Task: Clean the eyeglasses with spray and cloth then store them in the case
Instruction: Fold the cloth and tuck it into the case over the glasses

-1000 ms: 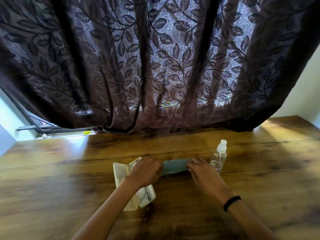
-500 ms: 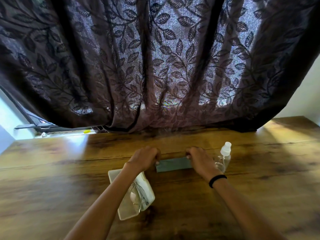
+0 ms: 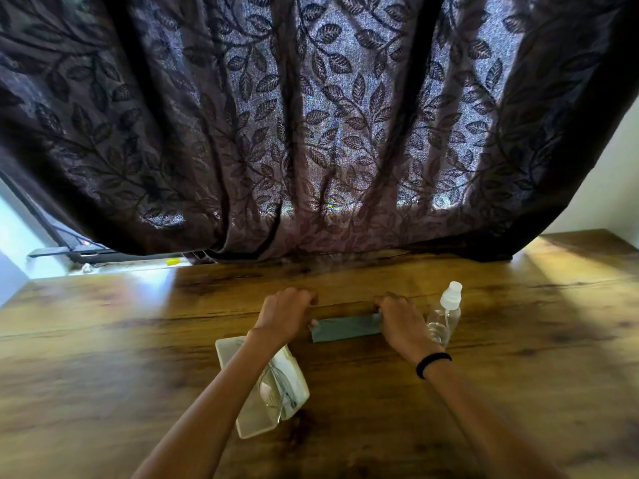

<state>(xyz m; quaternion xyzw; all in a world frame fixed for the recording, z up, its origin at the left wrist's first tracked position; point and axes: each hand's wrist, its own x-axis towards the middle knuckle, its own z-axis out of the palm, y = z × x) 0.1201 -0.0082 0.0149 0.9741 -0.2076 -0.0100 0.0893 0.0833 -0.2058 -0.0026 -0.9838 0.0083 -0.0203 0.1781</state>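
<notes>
Beyond the rear left corner of the table (image 3: 86, 357): bright strip of window sill (image 3: 114, 266), seen under the curtain hem. Along the whole rear edge: dark leaf-patterned curtain (image 3: 311, 133), hung down to the wood.

Left of centre, toward the front edge: pale case (image 3: 256, 423), open, flat on the wood, set at an angle, partly covered by the left forearm. Inside the case: eyeglasses (image 3: 276, 395), 1 lens plainly visible, the rest blurred.

Past the case toward the rear edge: left hand (image 3: 283, 314), knuckles up, fingers curled, grasping the left end of the cloth (image 3: 345, 328) with the thumb at its corner.

Mid-table: cloth, grey-green, folded into 1 narrow strip, flat on the wood, spanning the gap between the 2 hands.

At the strip's right end: right hand (image 3: 403, 323), fingers curled over and grasping that end. On the right wrist: black band (image 3: 434, 363).

Just right of the right hand: spray bottle (image 3: 447, 312), clear body, white cap, upright on the wood. Contact with the hand: cannot tell.

Toward the right edge: band of sunlight across the wood. Beyond the rear right corner: white wall (image 3: 615, 184)
</notes>
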